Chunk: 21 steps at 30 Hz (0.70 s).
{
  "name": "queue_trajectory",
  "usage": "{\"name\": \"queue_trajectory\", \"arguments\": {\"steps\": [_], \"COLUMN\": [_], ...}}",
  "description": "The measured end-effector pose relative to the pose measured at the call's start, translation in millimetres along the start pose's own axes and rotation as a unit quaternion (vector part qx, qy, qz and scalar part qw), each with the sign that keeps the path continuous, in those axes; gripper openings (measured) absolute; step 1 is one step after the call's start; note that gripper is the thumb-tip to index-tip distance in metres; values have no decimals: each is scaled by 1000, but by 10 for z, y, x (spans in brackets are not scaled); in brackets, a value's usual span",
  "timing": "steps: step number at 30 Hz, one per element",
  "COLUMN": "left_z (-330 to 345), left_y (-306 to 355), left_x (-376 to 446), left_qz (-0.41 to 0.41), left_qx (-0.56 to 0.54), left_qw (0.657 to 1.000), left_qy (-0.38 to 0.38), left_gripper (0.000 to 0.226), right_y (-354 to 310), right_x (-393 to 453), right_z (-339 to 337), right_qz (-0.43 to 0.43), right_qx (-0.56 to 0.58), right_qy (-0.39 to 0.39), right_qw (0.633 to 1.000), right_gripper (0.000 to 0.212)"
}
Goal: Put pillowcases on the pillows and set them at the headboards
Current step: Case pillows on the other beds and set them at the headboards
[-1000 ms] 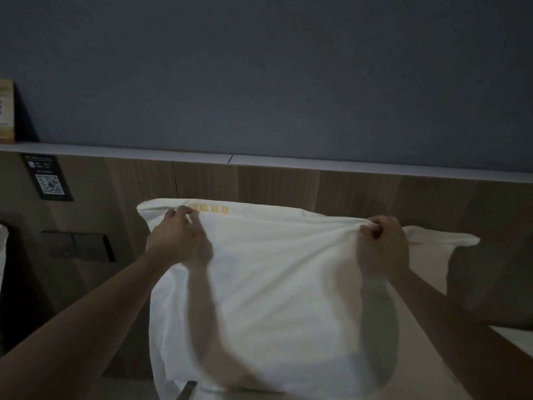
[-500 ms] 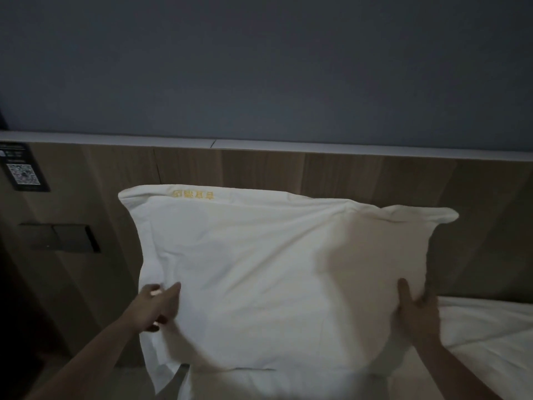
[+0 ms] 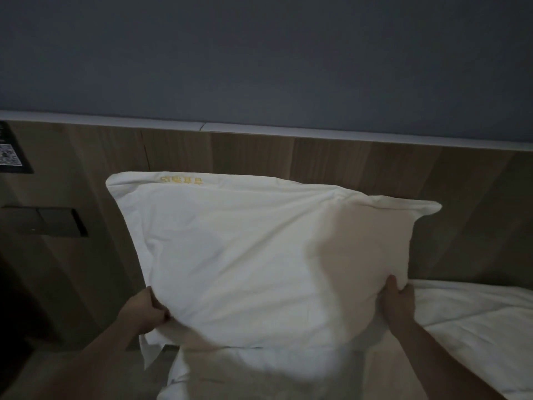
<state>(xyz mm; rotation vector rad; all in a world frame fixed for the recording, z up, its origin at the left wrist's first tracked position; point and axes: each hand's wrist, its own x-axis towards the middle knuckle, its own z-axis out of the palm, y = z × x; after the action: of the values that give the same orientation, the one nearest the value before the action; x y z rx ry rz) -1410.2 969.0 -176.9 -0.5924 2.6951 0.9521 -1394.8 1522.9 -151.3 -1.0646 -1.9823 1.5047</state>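
A white pillow (image 3: 259,249) in a pillowcase with yellow lettering along its top edge stands upright on the bed, leaning against the wooden headboard (image 3: 360,166). My left hand (image 3: 144,311) grips the pillow's lower left edge, fingers curled into the fabric. My right hand (image 3: 399,304) holds the lower right edge, thumb on the front and fingers round the side. The pillow's lower corners are bunched under my hands.
White bedding (image 3: 476,327) spreads to the right and below the pillow. A dark switch panel (image 3: 46,222) and a black QR-code sign (image 3: 11,153) are fixed on the wall panel at left. A pale ledge (image 3: 288,132) tops the headboard under a grey wall.
My hands went from the pillow's top edge down to its lower sides, and now they grip the lower corners. The pillow rests against the headboard.
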Motion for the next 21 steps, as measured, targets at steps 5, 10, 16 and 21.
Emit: {"name": "queue_trajectory", "arguments": {"steps": [5, 10, 16, 21], "left_z": [-119, 137, 239, 388], "left_y": [-113, -85, -334, -651], "left_x": [-126, -231, -189, -119], "left_qz": [65, 56, 7, -60], "left_qx": [62, -5, 56, 86], "left_qw": [994, 993, 998, 994], "left_qy": [66, 101, 33, -1], "left_gripper": [40, 32, 47, 54], "right_y": [-59, -19, 401, 766], "right_x": [114, 51, -160, -355], "right_z": [-55, 98, 191, 155], "right_qz": [-29, -23, -90, -100], "right_qx": [8, 2, -40, -98], "right_qy": [72, 87, 16, -11], "right_qw": [997, 996, 995, 990], "right_gripper": [60, 56, 85, 102]}}
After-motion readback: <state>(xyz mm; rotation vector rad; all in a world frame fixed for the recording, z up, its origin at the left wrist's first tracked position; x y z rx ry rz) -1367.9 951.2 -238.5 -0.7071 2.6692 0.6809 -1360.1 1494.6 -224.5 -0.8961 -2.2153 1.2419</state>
